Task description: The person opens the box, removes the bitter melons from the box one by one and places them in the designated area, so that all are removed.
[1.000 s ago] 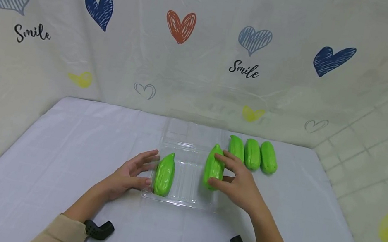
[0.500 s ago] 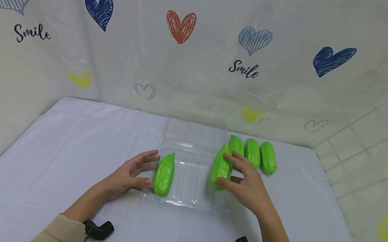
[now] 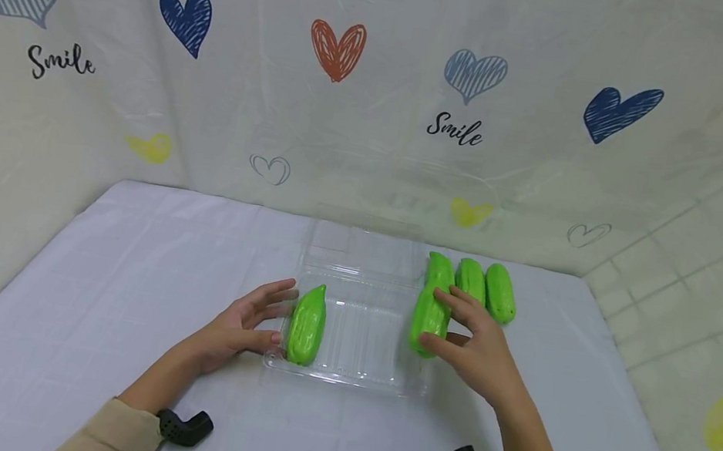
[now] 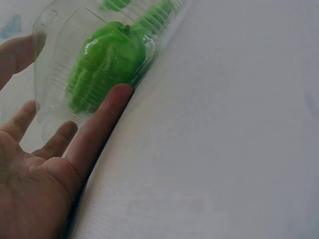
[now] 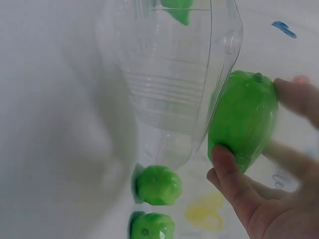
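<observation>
A clear plastic clamshell container lies on the table with its lid folded back. Inside it along the left wall rests a ridged green vegetable shape, glossy and tapered like a stubby cucumber. My left hand lies along that wall with loosely extended fingers, the thumb at the near left corner. A second green vegetable is pinched between the thumb and fingers of my right hand, held up by the container's right rim. In the right wrist view it overlaps the outside of the rim.
Behind the right hand, a row of three more green vegetables lies on the white cloth-covered table. A pale curtain with printed hearts hangs close behind the table's far edge.
My right hand has carried its green vegetable rightward, from above the container's right part to its right rim. The left hand, the container and the other vegetables have stayed in place.
</observation>
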`<action>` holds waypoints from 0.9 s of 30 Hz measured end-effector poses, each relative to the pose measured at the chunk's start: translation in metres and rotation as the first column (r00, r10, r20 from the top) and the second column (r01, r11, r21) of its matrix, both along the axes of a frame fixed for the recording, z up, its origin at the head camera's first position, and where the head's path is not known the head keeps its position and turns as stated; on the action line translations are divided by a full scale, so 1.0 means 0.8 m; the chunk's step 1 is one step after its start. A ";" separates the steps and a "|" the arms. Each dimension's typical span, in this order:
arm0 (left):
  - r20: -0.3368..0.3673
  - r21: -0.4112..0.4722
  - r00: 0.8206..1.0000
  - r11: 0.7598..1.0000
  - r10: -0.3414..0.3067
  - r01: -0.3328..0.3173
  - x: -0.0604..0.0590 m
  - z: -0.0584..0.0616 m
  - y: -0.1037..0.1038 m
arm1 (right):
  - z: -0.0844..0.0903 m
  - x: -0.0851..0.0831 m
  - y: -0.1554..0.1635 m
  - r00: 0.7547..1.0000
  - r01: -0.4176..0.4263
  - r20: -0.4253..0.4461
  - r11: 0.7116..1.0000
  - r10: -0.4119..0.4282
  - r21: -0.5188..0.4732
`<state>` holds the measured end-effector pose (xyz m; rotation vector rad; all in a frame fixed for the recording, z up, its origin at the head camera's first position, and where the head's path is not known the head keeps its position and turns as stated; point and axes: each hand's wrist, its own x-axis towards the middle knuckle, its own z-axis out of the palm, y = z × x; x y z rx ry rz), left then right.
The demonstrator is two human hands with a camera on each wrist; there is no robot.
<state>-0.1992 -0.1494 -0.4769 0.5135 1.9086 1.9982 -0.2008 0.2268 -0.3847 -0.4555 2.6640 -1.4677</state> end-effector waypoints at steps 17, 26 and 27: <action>0.000 -0.004 1.000 1.000 -0.006 0.006 -0.002 -0.001 0.000 | -0.001 0.003 0.024 0.998 0.059 0.011 0.996 -0.060 0.060; 0.002 -0.008 1.000 1.000 -0.002 0.002 0.000 0.001 0.000 | -0.007 0.002 0.033 0.998 0.068 0.015 0.996 -0.069 0.054; 0.002 -0.011 1.000 1.000 0.000 0.000 0.000 0.001 0.000 | -0.008 0.002 0.033 0.998 0.068 0.014 0.996 -0.068 0.056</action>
